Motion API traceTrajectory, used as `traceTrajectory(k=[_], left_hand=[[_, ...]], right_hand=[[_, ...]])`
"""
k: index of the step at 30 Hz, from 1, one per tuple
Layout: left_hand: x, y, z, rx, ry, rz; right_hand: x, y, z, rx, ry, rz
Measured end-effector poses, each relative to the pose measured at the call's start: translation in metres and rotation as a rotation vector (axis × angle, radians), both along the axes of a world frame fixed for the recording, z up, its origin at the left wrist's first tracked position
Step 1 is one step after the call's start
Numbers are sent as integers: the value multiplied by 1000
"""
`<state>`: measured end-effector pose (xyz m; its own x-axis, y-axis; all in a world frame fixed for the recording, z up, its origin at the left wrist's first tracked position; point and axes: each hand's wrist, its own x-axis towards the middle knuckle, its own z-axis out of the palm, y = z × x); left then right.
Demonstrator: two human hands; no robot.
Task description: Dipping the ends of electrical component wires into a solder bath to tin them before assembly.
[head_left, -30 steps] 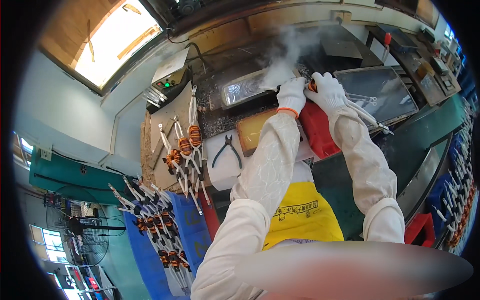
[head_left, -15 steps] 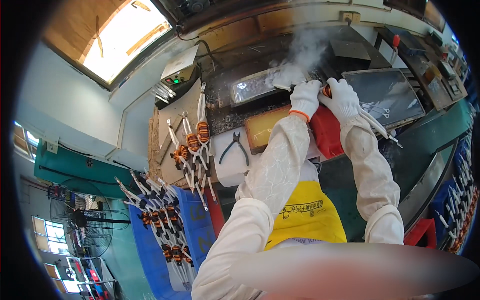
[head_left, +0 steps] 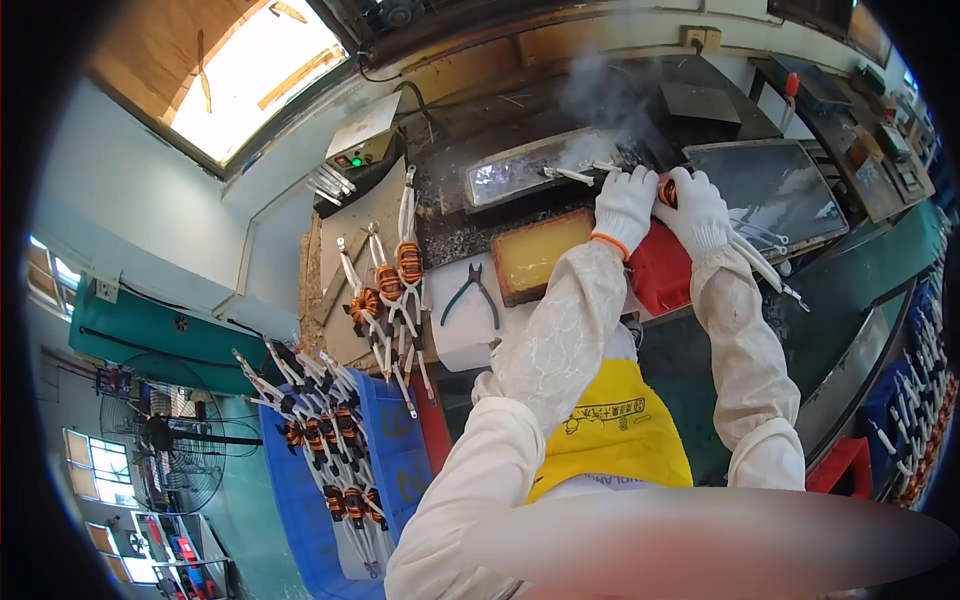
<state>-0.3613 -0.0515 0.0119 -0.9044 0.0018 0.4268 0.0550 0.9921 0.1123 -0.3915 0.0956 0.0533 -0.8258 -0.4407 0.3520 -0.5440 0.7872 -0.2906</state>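
Note:
In my closed right hand (head_left: 698, 212) is a copper-wound coil (head_left: 668, 192), and its long white-sleeved leads trail below toward the right. My left hand (head_left: 627, 205) grips the coil's other white leads, partly hidden by the glove. The bared lead ends (head_left: 572, 176) reach out past my left fingers, above the right part of a shallow metal trough (head_left: 520, 178) with a shiny silvery surface. Whether they touch that surface I cannot tell. Thin smoke rises behind them. Nearer me sits a rectangular tray of yellow material (head_left: 499, 270), with a red container (head_left: 660, 270) below my hands.
Cutting pliers (head_left: 474, 277) lie on white paper at left. Several finished-looking coils (head_left: 388, 283) rest on cardboard beside them. A blue crate (head_left: 405, 455) holds more coils. A control box (head_left: 365, 135) stands behind, and a dark flat tray (head_left: 800, 170) lies at right with loose terminals.
My hands have shifted slightly to the right with the coil. The lead ends now show clearly over the trough, and the thick white smoke has thinned.

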Motion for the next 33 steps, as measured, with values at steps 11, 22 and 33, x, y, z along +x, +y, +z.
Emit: traceTrajectory(k=[11, 22, 33], left_hand=[[93, 64, -57, 238, 201, -41], [116, 84, -66, 171, 212, -140], [117, 90, -71, 124, 160, -117]], right_hand=[[2, 18, 4, -99, -97, 68], [18, 47, -28, -530, -62, -139], [45, 58, -70, -914, 71, -172]])
